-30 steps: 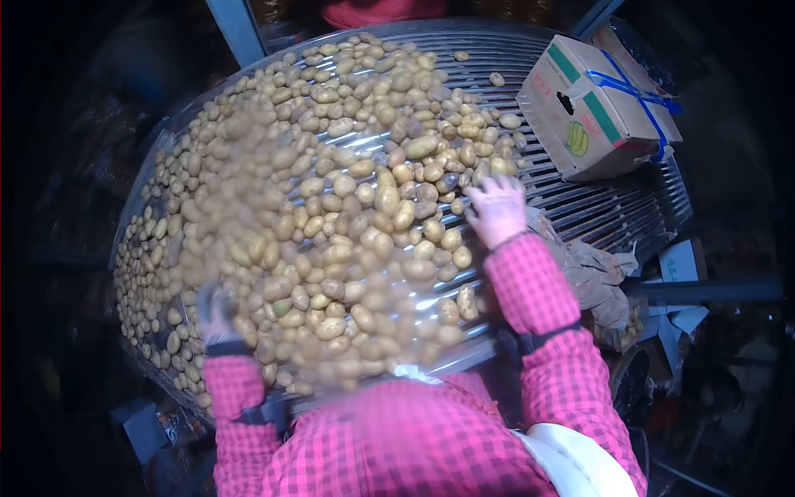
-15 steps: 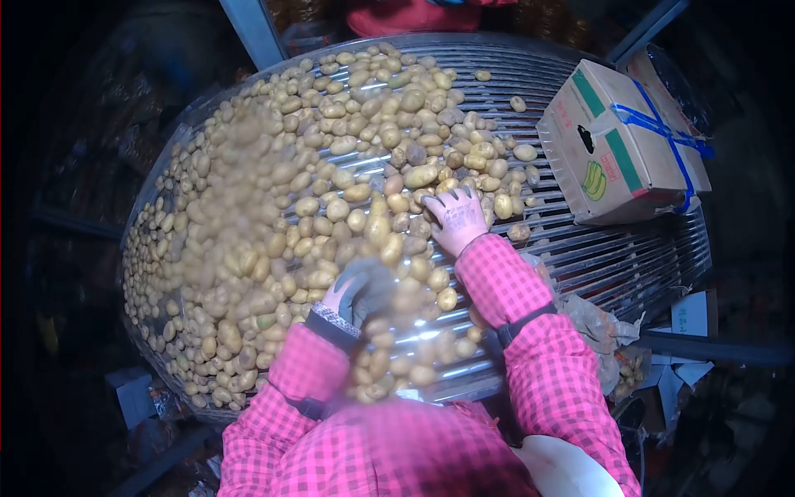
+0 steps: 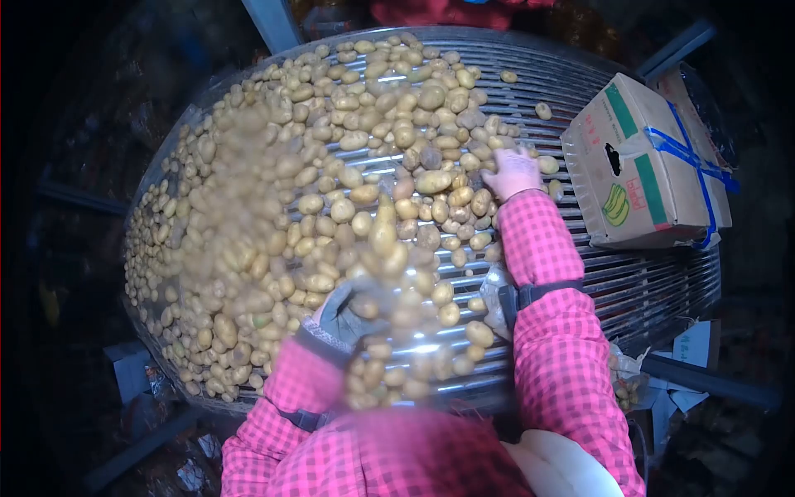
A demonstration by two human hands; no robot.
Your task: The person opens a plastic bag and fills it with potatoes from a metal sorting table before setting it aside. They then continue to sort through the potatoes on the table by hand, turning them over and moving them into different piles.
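Note:
Many potatoes (image 3: 310, 204) lie across a slatted metal table (image 3: 638, 286). My left hand (image 3: 341, 315), in a grey-palmed glove, curls round a potato (image 3: 364, 306) near the front; a smear on the lens blurs its fingertips. My right hand (image 3: 515, 172), in a pink glove, reaches over potatoes at the right side of the pile. Its thumb stands apart from its fingers, and no potato shows in its grip. A long potato (image 3: 383, 230) lies between the two hands.
A cardboard box (image 3: 621, 166) with blue strapping stands on the slats at the right. Beyond the far edge, part of a person in red clothing (image 3: 447, 12) shows. Metal posts (image 3: 273, 23) rise at the back. Cardboard pieces (image 3: 691, 348) lie below right.
My right hand has moved away and to the right across the potatoes. My left hand has turned, and a potato now shows within its fingers. The view has shifted slightly.

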